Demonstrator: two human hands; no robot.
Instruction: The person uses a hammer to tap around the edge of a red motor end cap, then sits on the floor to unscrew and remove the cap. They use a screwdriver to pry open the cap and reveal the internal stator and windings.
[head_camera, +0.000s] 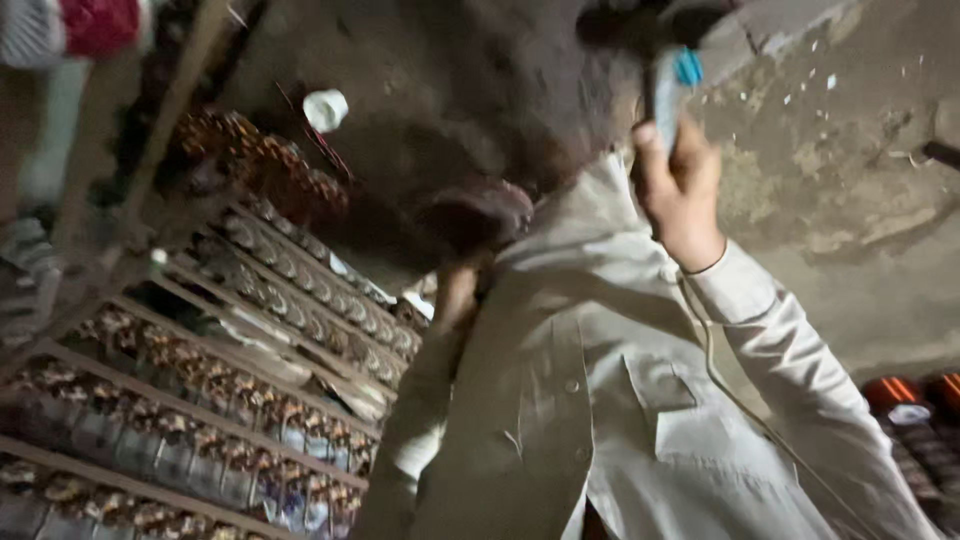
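Neither of my own hands shows in the head view. A person in a pale buttoned shirt (600, 400) fills the middle, seen from low and close. One hand of theirs (680, 190) is raised and closed around a pale slim bottle with a blue cap (672, 85). Their other hand (455, 292) is lifted beside a dark rounded thing (480, 215), and the blur hides what that thing is. The picture is tilted and dim.
Slanting wooden shelves (210, 410) at the left carry several rows of small jars and bottles. A rough, stained concrete surface (840, 170) lies at the right. Orange-red striped things (905, 395) sit at the lower right, and a small white object (325, 108) at the upper left.
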